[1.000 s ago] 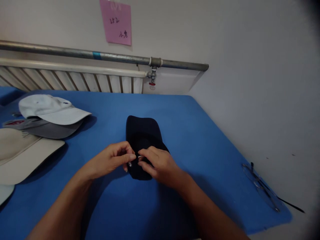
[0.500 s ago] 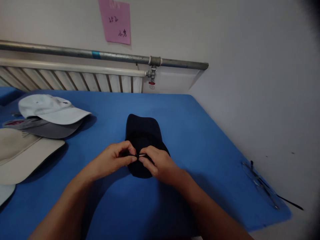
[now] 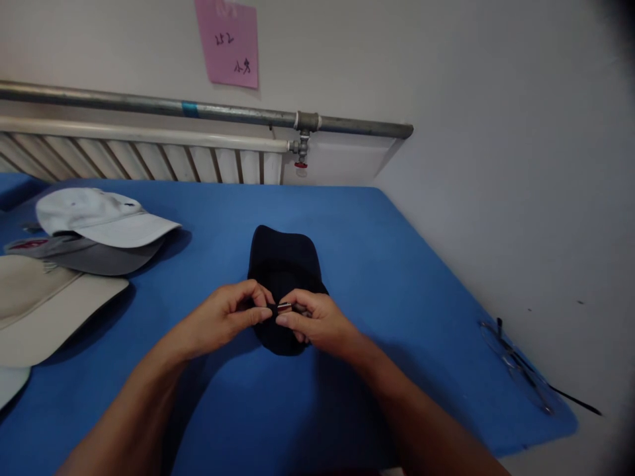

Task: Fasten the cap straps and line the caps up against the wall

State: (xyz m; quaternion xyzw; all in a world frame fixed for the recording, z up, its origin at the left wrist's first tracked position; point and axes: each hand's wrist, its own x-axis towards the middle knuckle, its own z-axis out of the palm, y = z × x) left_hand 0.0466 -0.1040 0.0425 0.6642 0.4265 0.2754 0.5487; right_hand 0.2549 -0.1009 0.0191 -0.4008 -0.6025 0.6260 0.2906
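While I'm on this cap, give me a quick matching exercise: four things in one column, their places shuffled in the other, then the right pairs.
1. Dark cap
2. White cap
3. Glasses
4. Pink note

A. At the right edge of the table
B. On the wall, above the pipe
C. Between left hand and right hand
D. Overlapping the grey cap

Pairs: 1-C, 2-D, 3-A, 4-B

Plain indoor room, exact type unclear: radiator, metal pipe, handwritten pink note on wall.
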